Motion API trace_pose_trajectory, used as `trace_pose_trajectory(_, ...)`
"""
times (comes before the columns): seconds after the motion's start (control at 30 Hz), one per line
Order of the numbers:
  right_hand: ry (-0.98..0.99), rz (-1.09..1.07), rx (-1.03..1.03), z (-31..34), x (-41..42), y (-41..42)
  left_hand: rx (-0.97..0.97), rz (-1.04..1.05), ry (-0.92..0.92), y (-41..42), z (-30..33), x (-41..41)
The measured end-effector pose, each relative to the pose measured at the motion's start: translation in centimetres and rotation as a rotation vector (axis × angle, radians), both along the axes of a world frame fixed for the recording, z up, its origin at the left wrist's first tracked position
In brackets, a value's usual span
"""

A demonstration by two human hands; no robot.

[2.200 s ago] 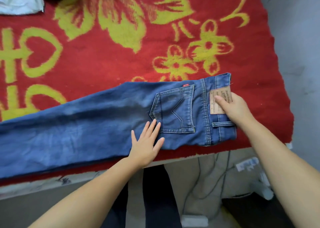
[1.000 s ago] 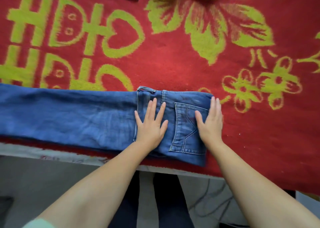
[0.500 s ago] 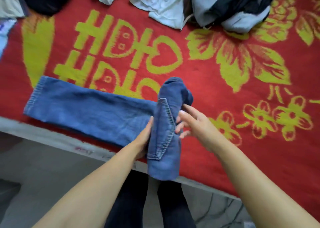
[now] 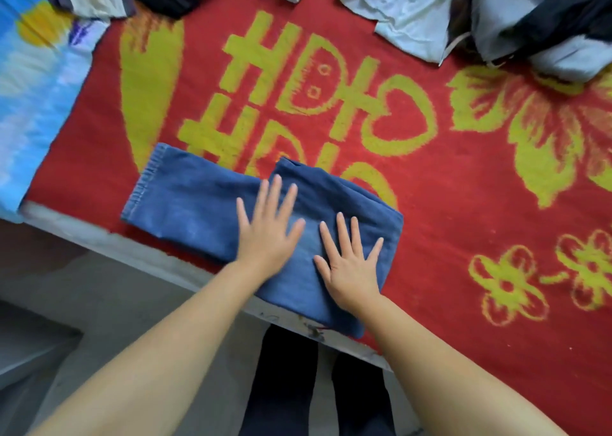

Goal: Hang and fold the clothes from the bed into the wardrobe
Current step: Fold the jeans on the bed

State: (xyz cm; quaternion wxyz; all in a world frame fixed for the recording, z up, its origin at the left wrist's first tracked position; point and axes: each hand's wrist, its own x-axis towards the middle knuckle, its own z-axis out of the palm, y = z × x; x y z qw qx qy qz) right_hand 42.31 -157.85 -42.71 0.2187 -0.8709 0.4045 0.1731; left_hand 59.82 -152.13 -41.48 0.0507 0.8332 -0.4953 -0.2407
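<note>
Blue denim jeans (image 4: 212, 210) are pressed flat at the lower centre of the frame, on the near edge of a bed covered by a red blanket (image 4: 463, 203) with yellow flowers and lettering. Half a second earlier the thick folded end was held upright between both hands; it has now been turned over onto the leg section, and one more fold is seen to be made. The left hand (image 4: 266, 233) is laid palm down with fingers spread on the middle of the bundle, slightly blurred. The right hand (image 4: 347, 266) is laid open and flat on the doubled part toward the right end. Nothing is gripped by either hand.

A single layer of leg, ending in a stitched hem (image 4: 145, 177), is left sticking out to the left of centre. The near right corner of the bundle is seen overhanging the bed edge (image 4: 99, 237).

Judged from this, the trousers are close to folded: one more turn would be needed to take in the loose hem end before the bundle could be carried away. No wardrobe is in view. Crumpled white and dark clothes (image 4: 463, 11) are piled along the upper right of the frame, and a blue patterned cloth (image 4: 29, 97) is seen at the upper left, so much of the work is thought to remain.
</note>
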Motion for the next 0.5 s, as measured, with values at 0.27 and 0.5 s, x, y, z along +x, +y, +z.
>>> trace_pose_trajectory(0.27,-0.358,-1.158,0.265,0.4,-4.8,-1.4,0.174,-0.071,0.042,0.6,-1.9,-0.2)
trace_pose_trajectory(0.5,-0.655,-1.279,0.822,6.1,-1.1,-3.0,0.057,0.454,0.643,1.7,1.4,0.8)
